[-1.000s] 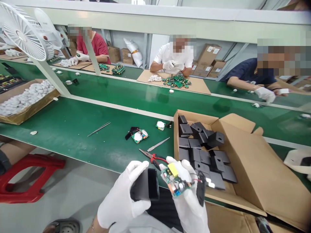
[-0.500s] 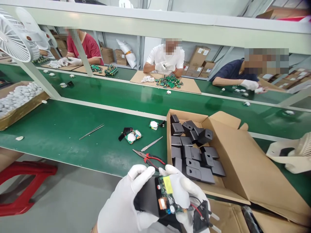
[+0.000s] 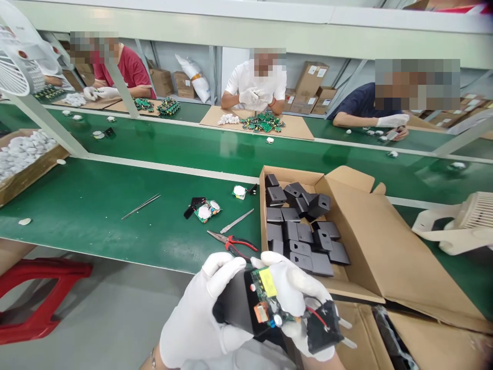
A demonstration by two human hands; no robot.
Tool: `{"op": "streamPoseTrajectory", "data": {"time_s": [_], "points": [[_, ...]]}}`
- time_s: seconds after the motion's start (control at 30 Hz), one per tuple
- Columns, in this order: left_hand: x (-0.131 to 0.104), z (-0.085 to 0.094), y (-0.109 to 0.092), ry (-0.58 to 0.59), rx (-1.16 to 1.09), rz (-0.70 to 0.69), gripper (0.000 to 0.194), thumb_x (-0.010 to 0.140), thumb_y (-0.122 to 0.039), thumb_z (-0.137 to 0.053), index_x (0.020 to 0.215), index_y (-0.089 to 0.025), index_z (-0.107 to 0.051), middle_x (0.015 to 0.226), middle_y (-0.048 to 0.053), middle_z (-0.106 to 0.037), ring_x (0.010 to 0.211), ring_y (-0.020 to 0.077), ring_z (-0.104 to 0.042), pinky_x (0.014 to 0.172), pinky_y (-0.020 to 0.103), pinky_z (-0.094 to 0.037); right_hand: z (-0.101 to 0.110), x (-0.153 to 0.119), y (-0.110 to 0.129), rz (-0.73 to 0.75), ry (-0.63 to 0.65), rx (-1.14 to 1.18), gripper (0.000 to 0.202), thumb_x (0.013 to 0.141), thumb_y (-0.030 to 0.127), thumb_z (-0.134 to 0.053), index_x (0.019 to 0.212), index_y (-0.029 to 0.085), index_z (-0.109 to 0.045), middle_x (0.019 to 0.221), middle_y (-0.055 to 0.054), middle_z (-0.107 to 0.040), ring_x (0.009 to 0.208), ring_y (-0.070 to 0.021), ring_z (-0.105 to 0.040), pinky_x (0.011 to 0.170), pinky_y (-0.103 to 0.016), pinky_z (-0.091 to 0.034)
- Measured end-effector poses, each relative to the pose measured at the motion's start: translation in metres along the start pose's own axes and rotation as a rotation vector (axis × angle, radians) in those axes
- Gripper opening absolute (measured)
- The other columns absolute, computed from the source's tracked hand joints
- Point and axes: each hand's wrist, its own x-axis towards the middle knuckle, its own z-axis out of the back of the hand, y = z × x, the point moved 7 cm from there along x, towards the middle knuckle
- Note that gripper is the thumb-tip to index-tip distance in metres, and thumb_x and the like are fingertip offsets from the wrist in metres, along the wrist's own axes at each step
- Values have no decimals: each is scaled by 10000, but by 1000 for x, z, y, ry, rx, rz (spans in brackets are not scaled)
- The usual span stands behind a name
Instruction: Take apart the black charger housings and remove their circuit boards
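Wrapped around a black plastic casing (image 3: 235, 303) is my left hand (image 3: 200, 318), in a white glove. My right hand (image 3: 308, 282), also gloved, grips a green circuit board (image 3: 263, 295) with a yellow patch, partly inside the casing's open end. A red wire runs from the board to a black plug end piece (image 3: 324, 328) with two metal prongs, which hangs by my right palm. Just beyond my hands lie red-handled pliers (image 3: 231, 241) and a slim metal tool (image 3: 237, 221). My right fingertips are partly hidden behind the board.
An open carton (image 3: 263, 216) holds several black casings (image 3: 302, 234). Board assemblies (image 3: 208, 209) and tweezers (image 3: 140, 206) lie on the green bench (image 3: 96, 205). A box of white pieces (image 3: 26, 154) stands left, a fan (image 3: 458, 221) right. Several co-workers sit across; a red stool (image 3: 38, 293) is lower left.
The plug end piece has turned, showing more of its flat black face. The board and casing stay together in my hands. The view has shifted slightly, and the co-workers' hands have moved.
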Motion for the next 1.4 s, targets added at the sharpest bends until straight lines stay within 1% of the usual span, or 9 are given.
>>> {"op": "streamPoseTrajectory", "data": {"time_s": [0.1,0.2,0.3,0.4,0.6,0.73,1.0,1.2,1.4], "points": [[-2,2,-4,0,4,-48,686,792,-224,-592,1421,-245,-320,1214,95,-449,1090,208,-550,857,274,-532,-5,-6,9,-61,67,70,461,701,538,-741,1011,196,-739,932,-120,-758,883,-336,-728,713,-473,-606],[-3,3,-6,15,19,-75,665,804,-234,-576,1422,-234,-329,1211,85,-433,1069,186,-538,892,262,-515,-15,-15,20,-147,128,104,407,722,482,-736,1015,201,-763,902,-107,-768,781,-268,-735,694,-391,-600],[-4,4,-7,21,33,-96,659,818,-234,-564,1432,-240,-323,1219,83,-427,1086,186,-524,907,262,-503,-26,-22,28,-226,135,159,342,705,408,-759,1005,245,-782,958,-62,-774,599,-171,-705,601,-276,-570],[-3,5,-9,12,37,-114,661,820,-219,-560,1437,-236,-323,1205,86,-436,1077,190,-522,894,264,-506,-30,-26,29,-248,117,175,339,680,394,-770,990,258,-785,1038,-45,-761,484,-137,-659,498,-257,-535],[-2,3,-8,26,36,-105,669,812,-214,-563,1438,-258,-330,1158,86,-463,1016,205,-531,834,293,-526,-6,-32,17,-131,-31,64,408,710,484,-740,1043,248,-739,1135,-100,-730,946,-300,-721,667,-385,-599],[-2,3,-5,44,15,-87,701,782,-186,-581,1433,-290,-342,1136,83,-485,981,213,-561,783,308,-539,2,-35,10,-113,-46,43,422,708,516,-735,1043,260,-727,1136,-97,-730,1036,-320,-691,725,-428,-597],[2,1,-3,9,-74,-101,676,782,-224,-611,1412,-260,-368,1141,79,-468,1008,203,-533,826,303,-526,-2,-32,4,-229,82,98,452,714,475,-744,1114,266,-717,730,-36,-748,745,-264,-710,624,-402,-591],[2,-3,0,15,-76,-84,665,783,-242,-617,1403,-263,-376,1125,75,-464,1008,207,-531,826,311,-526,-6,-25,15,-149,67,40,395,682,389,-772,1037,217,-757,866,-84,-759,744,-271,-700,681,-427,-589],[0,-5,1,16,-75,-57,665,771,-233,-622,1394,-259,-392,1130,72,-466,1015,206,-530,843,311,-522,-16,-25,13,-244,140,108,438,680,384,-785,1083,218,-736,498,36,-598,399,-122,-515,437,-256,-475]]}}
